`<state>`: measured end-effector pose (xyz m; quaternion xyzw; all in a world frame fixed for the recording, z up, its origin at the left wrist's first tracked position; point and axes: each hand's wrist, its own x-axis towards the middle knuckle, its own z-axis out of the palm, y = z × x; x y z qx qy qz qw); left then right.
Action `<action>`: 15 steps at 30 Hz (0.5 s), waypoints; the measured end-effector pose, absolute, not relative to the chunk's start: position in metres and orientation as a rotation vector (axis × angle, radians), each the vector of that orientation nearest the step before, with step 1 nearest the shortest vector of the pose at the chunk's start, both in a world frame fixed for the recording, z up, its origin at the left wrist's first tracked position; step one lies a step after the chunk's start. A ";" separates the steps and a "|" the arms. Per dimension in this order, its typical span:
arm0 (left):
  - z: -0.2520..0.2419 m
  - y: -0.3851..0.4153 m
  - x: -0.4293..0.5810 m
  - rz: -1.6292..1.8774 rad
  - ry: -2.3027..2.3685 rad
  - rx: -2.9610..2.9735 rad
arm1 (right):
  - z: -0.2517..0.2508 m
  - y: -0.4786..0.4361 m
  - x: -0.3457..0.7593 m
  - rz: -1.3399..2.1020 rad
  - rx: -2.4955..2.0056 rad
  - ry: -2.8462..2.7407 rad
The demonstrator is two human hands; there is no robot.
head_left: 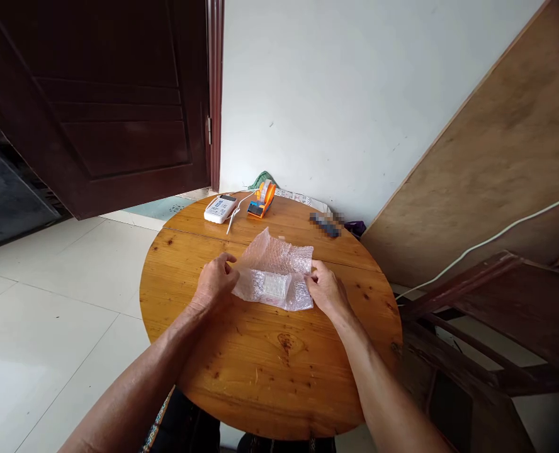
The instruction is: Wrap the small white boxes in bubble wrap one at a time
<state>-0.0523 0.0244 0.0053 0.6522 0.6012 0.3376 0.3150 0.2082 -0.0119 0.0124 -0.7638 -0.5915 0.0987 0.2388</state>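
A sheet of clear bubble wrap [272, 255] lies on the round wooden table [260, 371], its near part folded over a pale rectangular object [276, 286] that shows only dimly through the layers. My left hand [216, 278] is at the wrap's left edge, thumb and fingers closed on it. On the opposite side, my right hand [325, 286] pinches the right edge, with its fingertips partly behind the plastic. The far part of the sheet stands slightly raised and creased.
Along the table's back are a white device [220, 209] with a white cable [233, 220], an orange tape dispenser [262, 200] and a blurred dark object [325, 224]. A white wall [308, 107] rises behind. A dark wooden chair [496, 314] stands at the right.
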 end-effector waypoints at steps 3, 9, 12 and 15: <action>0.007 0.025 -0.055 0.799 1.659 1.821 | 0.028 -0.021 0.202 0.060 -2.038 -1.631; 0.016 0.011 -0.051 1.155 1.187 2.339 | 0.063 -0.029 0.174 0.175 -1.474 -2.020; 0.020 0.007 -0.050 0.987 0.962 2.497 | 0.067 -0.028 0.169 0.310 -1.561 -2.090; 0.026 0.008 -0.053 0.853 0.999 2.493 | 0.066 -0.043 0.169 0.286 -1.546 -2.019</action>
